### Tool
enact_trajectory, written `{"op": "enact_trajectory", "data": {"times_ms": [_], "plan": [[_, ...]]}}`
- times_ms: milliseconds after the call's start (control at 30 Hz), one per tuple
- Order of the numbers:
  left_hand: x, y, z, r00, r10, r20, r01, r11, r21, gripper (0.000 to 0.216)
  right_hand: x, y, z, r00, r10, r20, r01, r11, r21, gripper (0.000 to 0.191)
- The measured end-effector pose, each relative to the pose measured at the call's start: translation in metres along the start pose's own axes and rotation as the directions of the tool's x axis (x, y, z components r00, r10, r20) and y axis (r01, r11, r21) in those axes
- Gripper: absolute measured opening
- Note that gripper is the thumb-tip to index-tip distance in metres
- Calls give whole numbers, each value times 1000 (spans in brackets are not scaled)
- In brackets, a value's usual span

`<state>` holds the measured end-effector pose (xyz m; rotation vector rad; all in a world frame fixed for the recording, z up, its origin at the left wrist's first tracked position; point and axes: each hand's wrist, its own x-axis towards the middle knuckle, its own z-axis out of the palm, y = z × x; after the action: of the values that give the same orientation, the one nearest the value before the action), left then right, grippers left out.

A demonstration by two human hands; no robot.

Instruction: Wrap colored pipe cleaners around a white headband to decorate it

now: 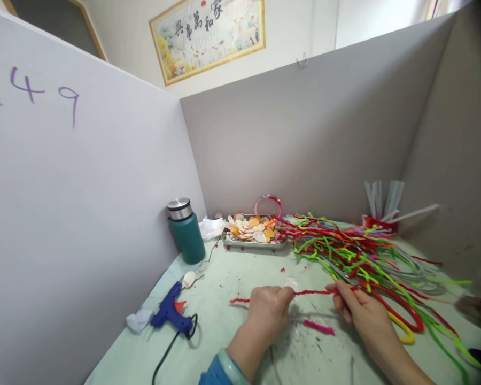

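Observation:
My left hand (pixel 268 314) is closed in a pinch on a thin red pipe cleaner (pixel 312 292) that runs across the table between both hands. My right hand (pixel 358 312) pinches the same red pipe cleaner at its right part, fingers curled. A small whitish shell (pixel 292 283) lies just beyond my left fingertips. A short pink pipe cleaner piece (pixel 319 327) lies on the pale green table (pixel 224 331) between my hands. A big tangled pile of red, green and orange pipe cleaners (pixel 356 251) spreads right of my right hand.
A blue glue gun (pixel 171 314) with a black cord lies at the left. A teal flask (pixel 186 231) stands by the left partition. A metal tray of shells (pixel 253 231) sits at the back. Glue sticks (pixel 385 200) stand at the back right. Grey partitions surround the table.

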<state>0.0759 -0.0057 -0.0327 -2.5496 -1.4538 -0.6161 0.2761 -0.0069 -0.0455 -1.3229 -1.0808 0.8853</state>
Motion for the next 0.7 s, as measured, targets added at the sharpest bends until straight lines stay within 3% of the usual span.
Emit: {"op": "enact_trajectory", "data": {"times_ms": [100, 267, 433, 700], "plan": [[2, -2, 1, 998, 1, 58, -4, 999, 54, 19, -1, -5, 1, 1000, 21, -12, -21, 999, 27, 46], [4, -2, -4, 1000, -9, 28, 8, 1000, 27, 22, 4, -1, -4, 994, 45, -96, -36, 995, 95, 45], [4, -5, -6, 997, -15, 75, 11, 999, 50, 22, 10, 7, -11, 989, 79, -122, -60, 987, 152, 43], [3, -16, -5, 995, -73, 74, 77, 996, -51, 28, 18, 4, -25, 973, 105, -205, -36, 948, 316, 37]]}}
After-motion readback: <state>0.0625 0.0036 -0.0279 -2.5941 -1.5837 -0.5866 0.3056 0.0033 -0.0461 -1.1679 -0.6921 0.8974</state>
